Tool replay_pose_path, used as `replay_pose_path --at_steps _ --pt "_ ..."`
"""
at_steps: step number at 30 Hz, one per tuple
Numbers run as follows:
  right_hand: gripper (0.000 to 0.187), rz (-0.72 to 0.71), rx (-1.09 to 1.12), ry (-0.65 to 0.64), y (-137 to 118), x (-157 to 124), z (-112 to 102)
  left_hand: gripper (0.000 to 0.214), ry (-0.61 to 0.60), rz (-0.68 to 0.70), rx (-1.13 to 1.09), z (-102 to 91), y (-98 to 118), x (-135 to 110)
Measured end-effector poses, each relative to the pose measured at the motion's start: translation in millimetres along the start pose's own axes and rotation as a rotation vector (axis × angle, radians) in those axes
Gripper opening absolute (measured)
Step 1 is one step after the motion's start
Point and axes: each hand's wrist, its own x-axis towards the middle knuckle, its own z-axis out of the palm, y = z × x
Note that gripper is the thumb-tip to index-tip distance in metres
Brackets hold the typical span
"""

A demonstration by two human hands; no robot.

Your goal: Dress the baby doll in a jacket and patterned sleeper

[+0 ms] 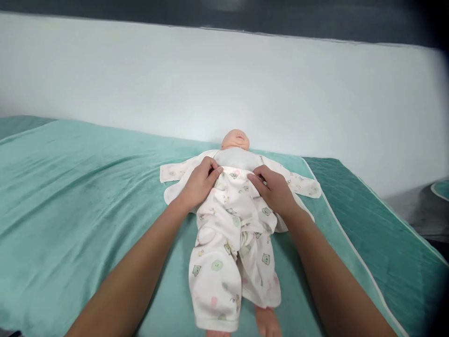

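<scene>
A baby doll (235, 139) lies on its back, head away from me, feet towards me. White printed baby pants (217, 264) cover its legs up to the belly; both feet poke out below the cuffs. My left hand (203, 180) pinches the waistband at its left side. At the right side of the same waistband, my right hand (272, 187) grips the fabric between thumb and fingers. Under the doll a white printed baby shirt (305, 185) is spread, its sleeves stretched out to both sides. The doll's torso shows pale grey above the waistband.
A light green blanket (87, 187) with wrinkles on the left covers the surface. Darker green quilted cloth (372, 224) lies beyond its white edging on the right. A white wall (196, 84) rises right behind the doll's head.
</scene>
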Motion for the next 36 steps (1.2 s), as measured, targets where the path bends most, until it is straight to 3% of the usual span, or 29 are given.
replay_pose_path --at_steps 5,9,13,17,19,23,28,32,34,36 --pt "0.027 0.17 0.066 -0.062 4 29 2 0.023 0.08 -0.272 -0.398 4.8 -20 13" --pt "0.029 0.341 0.342 -0.146 13 40 4 0.027 0.088 -0.461 -0.681 5.3 -28 16" --pt "0.031 0.464 0.733 -0.107 24 38 4 0.027 0.142 -0.415 -0.67 2.8 -27 12" --pt "0.028 0.505 0.913 0.049 38 30 -5 0.026 0.321 -0.29 -0.614 -1.6 -31 8" --pt "0.029 0.54 0.915 0.092 45 27 -8 0.026 0.354 -0.291 -0.614 -3.6 -35 7" --pt "0.029 0.596 0.863 0.066 51 20 -5 0.025 0.262 -0.31 -0.517 -5.2 -40 5" --pt "0.028 0.555 0.83 -0.123 46 10 -13 0.019 0.047 -0.267 -0.197 -10.2 -38 1" --pt "0.031 0.478 0.748 -0.278 40 3 -28 0.018 -0.073 -0.29 -0.17 -18.8 -38 -2" --pt "0.025 0.461 0.595 -0.236 40 2 -28 0.019 -0.105 -0.308 -0.203 -21.6 -40 -3" --pt "0.016 0.422 0.322 -0.084 42 4 -22 0.019 -0.081 -0.307 -0.231 -22.1 -42 -3"
